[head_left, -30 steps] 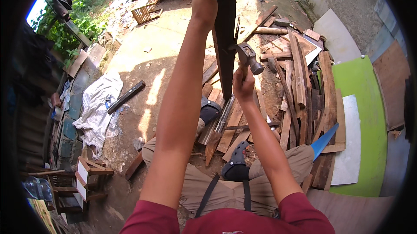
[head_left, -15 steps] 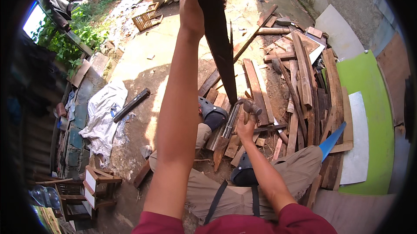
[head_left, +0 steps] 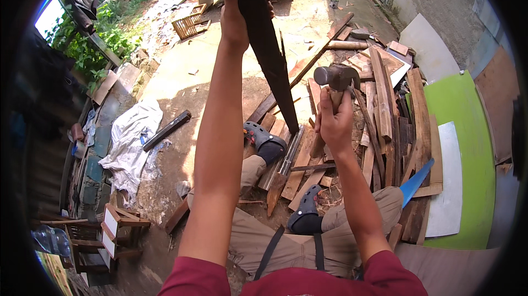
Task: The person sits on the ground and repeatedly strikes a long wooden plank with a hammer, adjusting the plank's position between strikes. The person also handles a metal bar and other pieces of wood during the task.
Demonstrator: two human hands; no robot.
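My left hand [head_left: 234,25] is closed round the upper part of a long dark wooden board [head_left: 264,37], fingers showing at its far edge. The board stands steeply on end and narrows downward, a thin splinter sticking out along its right side. Its lower tip rests by a narrow wood piece [head_left: 290,150] between my feet. Raised to the right of the board, my right hand [head_left: 336,123] grips a claw hammer [head_left: 335,75] by its wooden handle, close under the metal head. Hammer and board are apart.
Loose planks [head_left: 385,92] lie heaped at the right, beside a blue saw blade [head_left: 416,183] near my knee and a green panel [head_left: 459,125]. To the left are a white cloth [head_left: 132,136], a dark bar [head_left: 166,130] and a small wooden stool [head_left: 113,235].
My right hand has lifted the hammer up and to the right, away from the board's lower tip. The board's upper end has shifted a little left with my left hand.
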